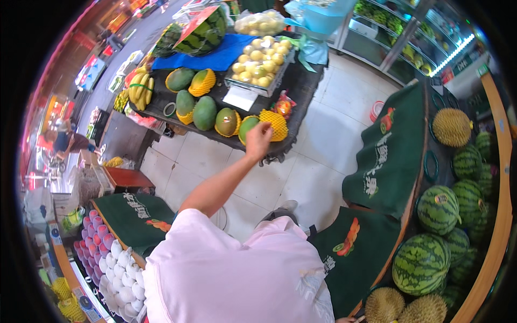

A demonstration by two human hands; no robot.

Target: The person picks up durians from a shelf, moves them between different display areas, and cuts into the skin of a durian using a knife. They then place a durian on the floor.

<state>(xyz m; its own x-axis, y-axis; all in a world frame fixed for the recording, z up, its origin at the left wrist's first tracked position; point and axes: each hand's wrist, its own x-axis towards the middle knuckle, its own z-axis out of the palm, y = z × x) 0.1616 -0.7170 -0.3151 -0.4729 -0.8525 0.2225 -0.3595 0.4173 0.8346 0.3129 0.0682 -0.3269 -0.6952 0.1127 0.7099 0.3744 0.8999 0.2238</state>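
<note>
My left hand (259, 139) reaches forward to the near edge of a dark-topped table (309, 91). Its fingers are closed in a pinch at a yellow foam net (276, 125), whose contents are covered. Just left of the hand lies a green mango (247, 128), partly hidden by it. A row of large green mangoes (204, 113) continues leftward, some in yellow foam nets. Only a sliver of my right hand (343, 320) shows at the lower edge, near two durians (384, 305); its fingers are mostly cut off.
Behind the mangoes stand a tray of pale yellow fruit (258, 62), a cut watermelon (204, 35) and bananas (141, 90). A small red packet (284, 105) lies near the table's right edge. Watermelons (421, 264) fill the right-hand stand. Wrapped white fruit (123, 277) is at lower left.
</note>
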